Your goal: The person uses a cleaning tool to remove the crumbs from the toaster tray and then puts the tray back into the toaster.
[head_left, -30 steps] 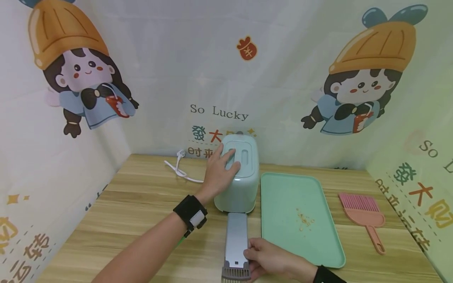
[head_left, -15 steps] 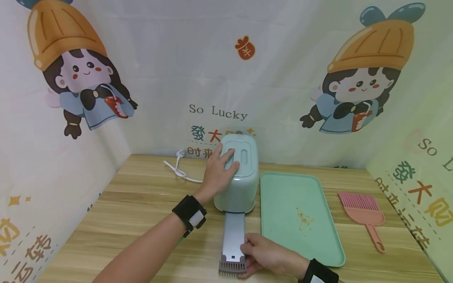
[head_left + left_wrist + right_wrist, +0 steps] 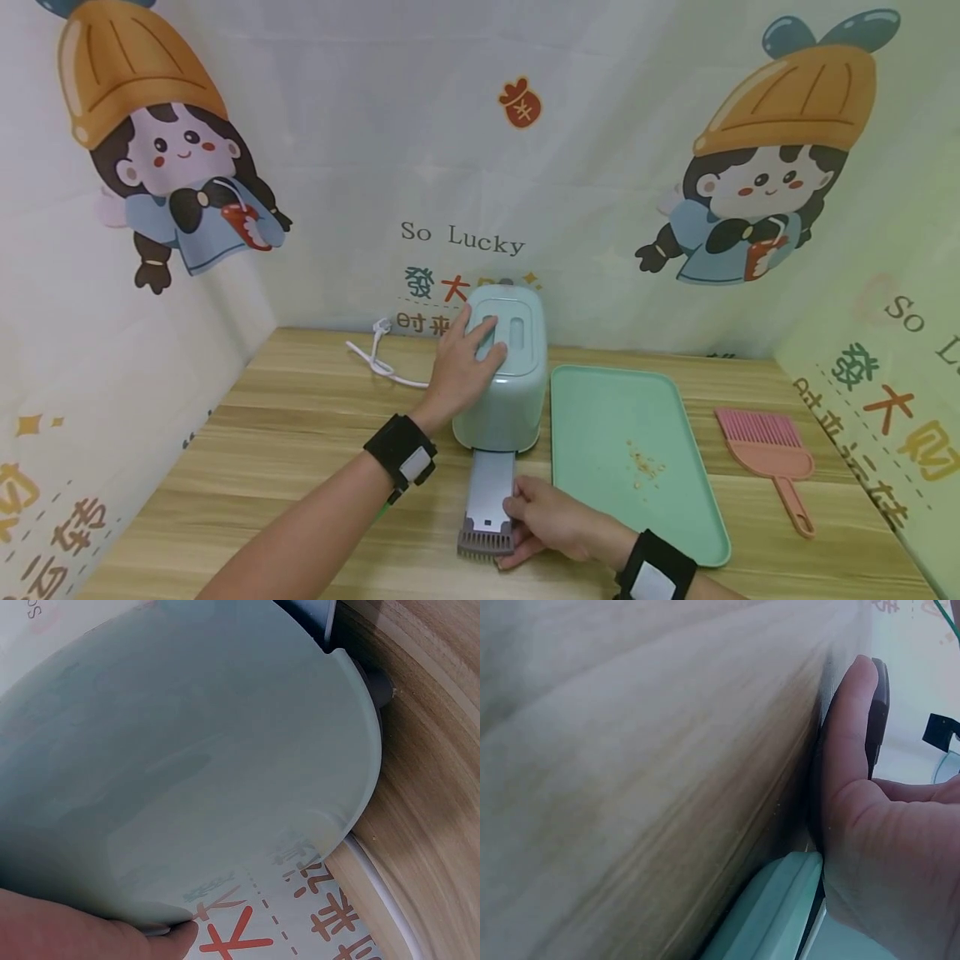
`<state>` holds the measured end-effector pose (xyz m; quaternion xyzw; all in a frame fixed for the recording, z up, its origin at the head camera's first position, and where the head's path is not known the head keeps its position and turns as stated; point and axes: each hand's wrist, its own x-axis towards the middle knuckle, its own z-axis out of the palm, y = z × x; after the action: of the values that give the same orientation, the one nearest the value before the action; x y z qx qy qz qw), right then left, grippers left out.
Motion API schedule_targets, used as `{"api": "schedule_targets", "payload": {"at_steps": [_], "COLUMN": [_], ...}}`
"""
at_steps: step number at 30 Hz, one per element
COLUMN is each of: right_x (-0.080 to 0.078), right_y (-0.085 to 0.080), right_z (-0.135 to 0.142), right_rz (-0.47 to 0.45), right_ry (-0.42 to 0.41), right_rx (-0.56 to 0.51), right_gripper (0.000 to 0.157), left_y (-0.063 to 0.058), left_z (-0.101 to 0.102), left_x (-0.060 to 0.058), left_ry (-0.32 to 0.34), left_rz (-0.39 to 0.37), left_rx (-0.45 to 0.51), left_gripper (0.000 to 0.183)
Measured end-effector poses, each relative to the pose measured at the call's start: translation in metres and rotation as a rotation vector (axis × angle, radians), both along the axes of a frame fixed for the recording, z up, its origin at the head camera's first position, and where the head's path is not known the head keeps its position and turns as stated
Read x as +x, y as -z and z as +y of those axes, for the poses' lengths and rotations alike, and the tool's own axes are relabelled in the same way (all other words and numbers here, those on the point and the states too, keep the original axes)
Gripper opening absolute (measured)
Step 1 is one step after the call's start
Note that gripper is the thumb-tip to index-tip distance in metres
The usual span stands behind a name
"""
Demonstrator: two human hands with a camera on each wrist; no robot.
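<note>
A mint-green toaster [image 3: 517, 408] with a lid over its top stands at the back middle of the table. My left hand [image 3: 467, 371] rests on the lid with its fingers spread; in the left wrist view, a finger [image 3: 161, 941] lies along the toaster's side. From the toaster's near end sticks out a metal crumb tray [image 3: 492, 483] with a grey ribbed handle [image 3: 486, 542]. My right hand [image 3: 555, 521] pinches this crumb tray at its right side, close to the handle. The right wrist view has the thumb [image 3: 847, 727] against the dark handle end.
Right of the toaster lies a green serving tray [image 3: 592, 408] with crumbs [image 3: 645, 464] on it. Farther right is a pink brush-and-dustpan piece [image 3: 772, 458]. A white power cord [image 3: 382, 367] lies to the left, and a printed cloth hangs behind the table.
The right hand has moved away from me and slightly left, sliding the crumb tray farther into the toaster. My left hand has stayed on the lid.
</note>
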<state>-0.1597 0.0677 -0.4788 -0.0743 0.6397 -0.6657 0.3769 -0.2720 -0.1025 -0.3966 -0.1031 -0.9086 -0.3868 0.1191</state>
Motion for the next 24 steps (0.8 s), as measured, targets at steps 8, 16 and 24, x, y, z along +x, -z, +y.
{"api": "schedule_targets", "payload": {"at_steps": [8, 16, 24], "right_x": [-0.01, -0.019, -0.025], "right_y": [0.0, -0.001, -0.003], "right_z": [0.0, 0.001, 0.003], "right_rz": [0.006, 0.027, 0.032], "right_ry": [0.037, 0.091, 0.12], "right_rx": [0.018, 0.031, 0.036], "right_gripper": [0.015, 0.013, 0.018], "left_y": [-0.001, 0.0, 0.0], "left_z": [-0.001, 0.0, -0.001], "left_x": [0.002, 0.001, 0.001], "left_ry": [0.005, 0.015, 0.012], "left_rz": [-0.011, 0.0, -0.003], "left_rx": [0.01, 0.002, 0.003], "left_gripper": [0.052, 0.052, 0.052]}}
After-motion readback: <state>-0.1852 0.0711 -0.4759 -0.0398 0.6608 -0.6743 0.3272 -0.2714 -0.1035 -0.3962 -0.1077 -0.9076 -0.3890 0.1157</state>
